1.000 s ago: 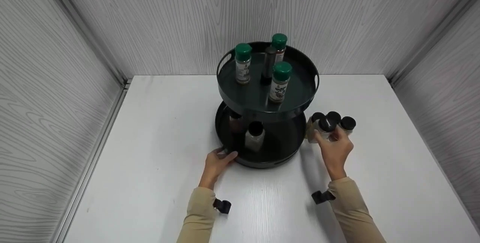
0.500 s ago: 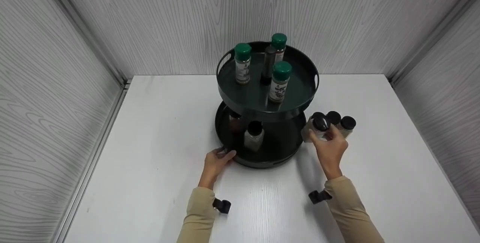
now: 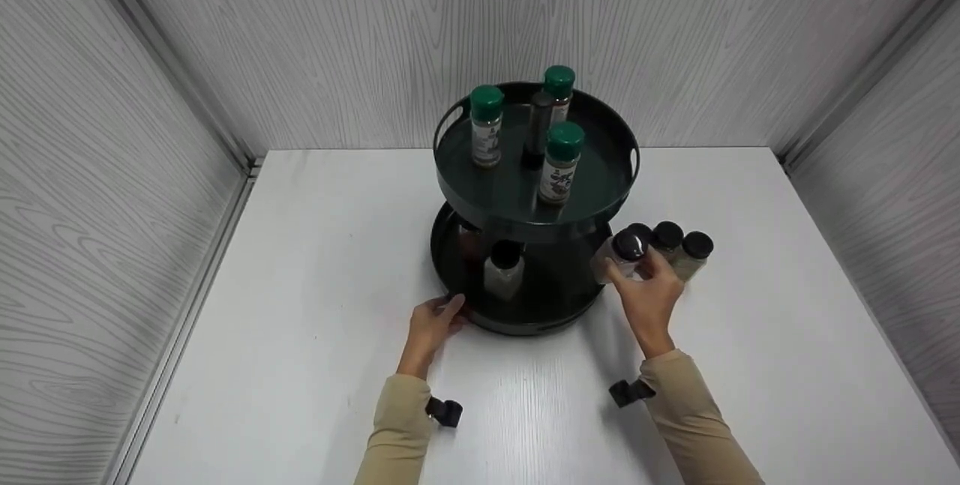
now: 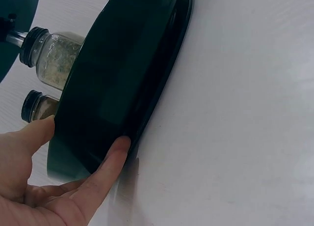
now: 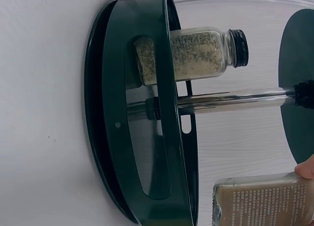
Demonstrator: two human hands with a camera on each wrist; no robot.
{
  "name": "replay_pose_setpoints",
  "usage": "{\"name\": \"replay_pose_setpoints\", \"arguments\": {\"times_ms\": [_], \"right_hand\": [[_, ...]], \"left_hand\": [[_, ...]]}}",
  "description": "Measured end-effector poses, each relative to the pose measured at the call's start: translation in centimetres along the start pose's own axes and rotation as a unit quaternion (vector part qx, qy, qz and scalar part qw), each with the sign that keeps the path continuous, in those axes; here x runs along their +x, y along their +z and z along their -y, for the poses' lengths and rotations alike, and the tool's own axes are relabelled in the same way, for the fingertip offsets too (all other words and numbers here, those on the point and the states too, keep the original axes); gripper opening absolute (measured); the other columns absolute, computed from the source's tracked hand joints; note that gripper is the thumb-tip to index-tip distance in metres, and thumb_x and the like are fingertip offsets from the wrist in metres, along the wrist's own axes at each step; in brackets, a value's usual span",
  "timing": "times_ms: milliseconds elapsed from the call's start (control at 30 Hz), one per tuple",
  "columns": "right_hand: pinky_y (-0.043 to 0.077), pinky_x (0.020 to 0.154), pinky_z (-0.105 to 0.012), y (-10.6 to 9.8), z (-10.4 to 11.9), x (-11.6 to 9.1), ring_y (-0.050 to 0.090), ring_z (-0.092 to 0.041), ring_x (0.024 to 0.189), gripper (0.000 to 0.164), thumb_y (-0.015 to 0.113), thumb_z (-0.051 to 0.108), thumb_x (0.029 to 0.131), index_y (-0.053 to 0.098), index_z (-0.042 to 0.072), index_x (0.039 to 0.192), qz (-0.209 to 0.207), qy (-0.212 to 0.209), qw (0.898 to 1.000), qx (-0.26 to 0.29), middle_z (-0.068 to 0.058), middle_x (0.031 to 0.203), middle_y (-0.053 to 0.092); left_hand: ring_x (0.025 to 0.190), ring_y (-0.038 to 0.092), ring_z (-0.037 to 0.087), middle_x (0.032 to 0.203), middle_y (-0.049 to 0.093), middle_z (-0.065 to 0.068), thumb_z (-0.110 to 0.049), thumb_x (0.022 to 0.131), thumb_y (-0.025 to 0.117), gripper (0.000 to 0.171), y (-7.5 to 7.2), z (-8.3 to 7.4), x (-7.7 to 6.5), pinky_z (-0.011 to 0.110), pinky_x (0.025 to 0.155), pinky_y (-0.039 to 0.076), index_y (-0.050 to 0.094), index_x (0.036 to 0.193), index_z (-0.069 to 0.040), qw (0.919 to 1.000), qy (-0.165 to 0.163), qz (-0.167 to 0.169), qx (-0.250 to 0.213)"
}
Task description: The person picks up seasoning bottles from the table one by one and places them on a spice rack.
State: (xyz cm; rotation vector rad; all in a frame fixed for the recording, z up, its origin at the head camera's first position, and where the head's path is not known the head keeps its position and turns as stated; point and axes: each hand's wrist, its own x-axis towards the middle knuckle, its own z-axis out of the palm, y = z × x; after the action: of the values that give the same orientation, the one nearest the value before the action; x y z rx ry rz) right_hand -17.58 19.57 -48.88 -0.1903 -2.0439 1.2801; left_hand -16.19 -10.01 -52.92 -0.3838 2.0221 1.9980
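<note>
A two-tier black-green lazy Susan stands on the table. My left hand [image 3: 431,327] grips its lower tray [image 4: 98,98] at the front left, thumb at the rim and fingers along the outer wall. With thumb and fingertips my right hand [image 3: 651,301] holds a black-capped glass spice jar [image 5: 265,201] of beige powder, tilted, its base over the lower tray's right edge in the head view. Inside the lower tray is a jar of greenish flakes [image 5: 196,54]. Behind it sits a darker reddish jar [image 3: 471,243], partly hidden under the upper tray [image 3: 502,204].
On the upper tray, three green-capped spice jars [image 3: 486,133] surround the dark centre post [image 3: 537,129]. Black-capped jars [image 3: 697,246] cluster on the table to the right, just beyond my right hand. Grey wood-grain panels [image 3: 360,50] enclose the back and sides.
My right hand has carried the spice jar leftward from the cluster to the lower tray's edge. The flake jar in the lower tray has shifted slightly left, and my left thumb moved a little left.
</note>
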Motion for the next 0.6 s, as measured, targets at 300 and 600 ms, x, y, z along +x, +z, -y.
{"name": "replay_pose_setpoints", "arguments": {"times_ms": [300,600], "right_hand": [[0.05,0.071,-0.006,0.5,0.4,-0.3,0.05,0.022,0.077,0.04,0.08,0.003,0.07,0.069,-0.006,0.107,0.013,-0.001,0.999,-0.029,-0.022,0.097,0.073],[0.059,0.074,-0.02,1.1,0.6,-0.9,0.054,0.016,0.08,0.041,0.081,0.001,0.07,0.069,-0.005,0.109,0.034,-0.013,0.999,-0.019,-0.019,0.095,0.072]], "left_hand": [[0.107,0.066,0.038,0.122,0.059,0.033,-0.024,0.098,0.054,0.058,-0.1,0.9,0.8,0.04,0.097,0.056,0.04,0.136,0.017,0.9999,0.004,-0.01,0.012],[0.098,0.07,0.026,0.119,0.062,0.029,-0.028,0.097,0.057,0.059,-0.1,1.7,1.1,0.034,0.092,0.058,0.043,0.135,0.014,0.9997,0.002,-0.022,0.014]]}}
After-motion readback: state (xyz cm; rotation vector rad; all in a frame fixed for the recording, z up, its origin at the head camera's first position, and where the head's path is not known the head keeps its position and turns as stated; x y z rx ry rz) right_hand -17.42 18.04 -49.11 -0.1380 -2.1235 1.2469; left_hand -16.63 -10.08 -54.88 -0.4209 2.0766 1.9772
